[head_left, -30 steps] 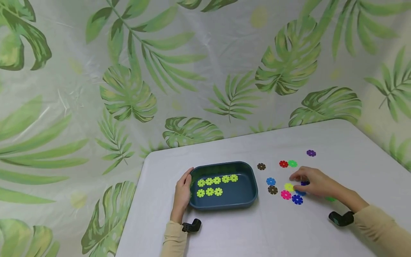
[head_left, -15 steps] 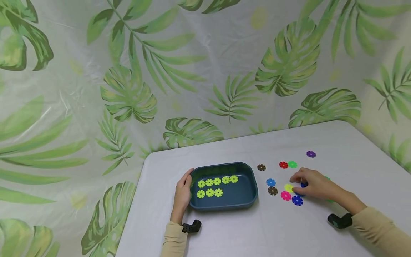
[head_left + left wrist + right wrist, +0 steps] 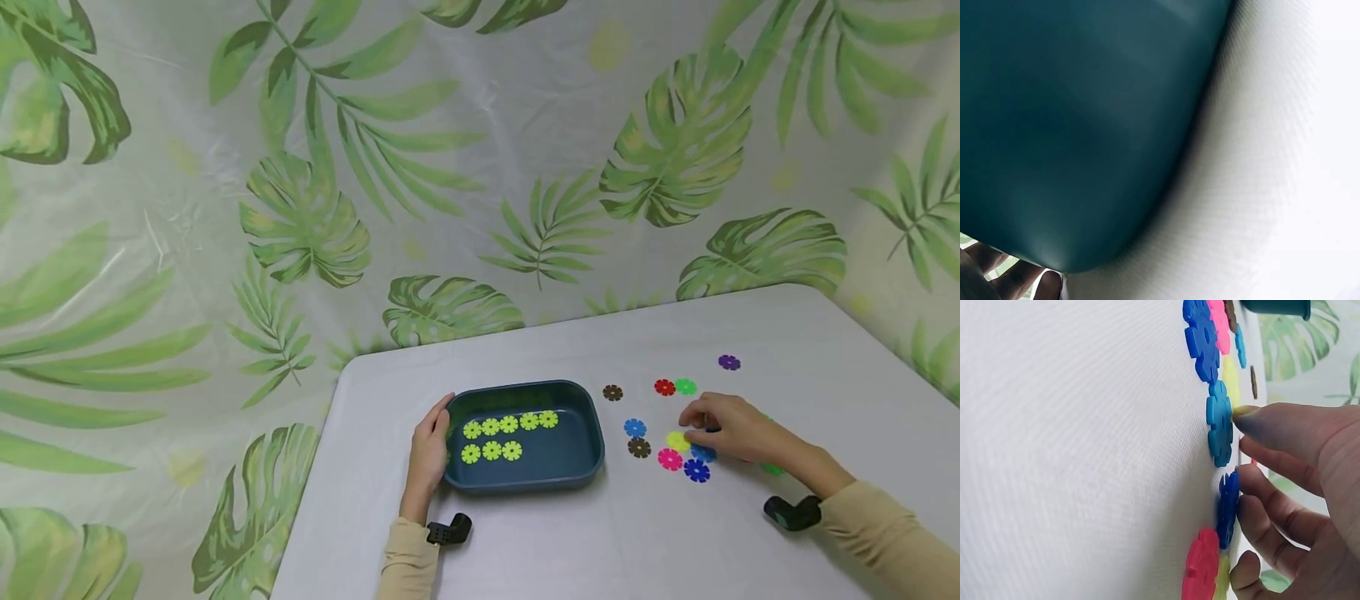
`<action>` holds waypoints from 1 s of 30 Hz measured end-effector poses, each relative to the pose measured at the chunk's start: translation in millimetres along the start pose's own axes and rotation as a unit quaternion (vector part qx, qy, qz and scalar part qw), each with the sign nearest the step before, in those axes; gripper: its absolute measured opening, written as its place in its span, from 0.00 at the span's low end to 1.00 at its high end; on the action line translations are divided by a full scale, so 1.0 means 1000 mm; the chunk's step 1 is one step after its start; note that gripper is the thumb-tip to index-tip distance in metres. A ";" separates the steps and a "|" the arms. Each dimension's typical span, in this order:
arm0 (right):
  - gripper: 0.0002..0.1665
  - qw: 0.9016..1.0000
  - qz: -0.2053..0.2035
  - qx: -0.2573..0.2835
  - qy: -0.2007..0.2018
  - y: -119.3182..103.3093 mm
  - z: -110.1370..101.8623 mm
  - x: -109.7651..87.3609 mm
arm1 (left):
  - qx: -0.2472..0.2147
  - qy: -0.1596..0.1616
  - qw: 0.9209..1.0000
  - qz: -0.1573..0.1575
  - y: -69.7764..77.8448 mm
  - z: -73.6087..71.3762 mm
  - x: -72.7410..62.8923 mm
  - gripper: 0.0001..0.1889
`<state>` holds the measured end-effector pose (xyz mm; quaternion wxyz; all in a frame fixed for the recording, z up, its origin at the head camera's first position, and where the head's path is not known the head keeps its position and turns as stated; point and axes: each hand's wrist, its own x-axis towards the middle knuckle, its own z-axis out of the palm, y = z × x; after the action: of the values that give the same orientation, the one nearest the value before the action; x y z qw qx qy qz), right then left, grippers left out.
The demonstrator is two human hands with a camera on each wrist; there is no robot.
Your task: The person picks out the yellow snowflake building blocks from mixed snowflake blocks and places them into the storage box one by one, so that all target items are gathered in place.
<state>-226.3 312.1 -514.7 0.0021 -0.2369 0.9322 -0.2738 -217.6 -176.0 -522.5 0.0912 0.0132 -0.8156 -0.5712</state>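
Note:
My left hand [image 3: 429,454] holds the left end of a dark blue rectangular tray [image 3: 525,482], thumb near its rim. Inside lie several yellow-green notched plastic discs [image 3: 491,427] in two rows. In the left wrist view, the tray's outer wall [image 3: 1085,125] fills much of the frame, with fingertips [image 3: 1019,278] at its corner. Over the loose discs is my right hand [image 3: 738,427], its fingers bent. Its thumb tip touches a yellow disc [image 3: 677,441], while the index finger stands apart from the thumb. A light blue disc [image 3: 1220,422] and a dark blue disc [image 3: 1229,509] lie beside the fingers.
Around the right hand lie a pink disc [image 3: 670,459], a blue disc [image 3: 697,471] and two brown discs, one [image 3: 639,448] nearer. Farther back are red [image 3: 664,387], green [image 3: 686,387] and purple [image 3: 729,362] discs. A leaf-print curtain [image 3: 450,167] hangs behind the white table [image 3: 570,550].
The right thumb has stayed by the yellow disc, the hand shifting only slightly. The left hand and the tray hold their place; the whole head view has drifted a little.

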 end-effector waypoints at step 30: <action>0.08 0.998 0.005 0.019 -0.055 0.003 0.000 0.005 | 0.003 0.002 1.000 -0.003 -0.001 0.000 0.000 0.21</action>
<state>-231.9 312.6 -515.6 0.0591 -0.2471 0.9264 -0.2780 -217.5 -176.2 -523.4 0.0908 0.0172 -0.8168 -0.5694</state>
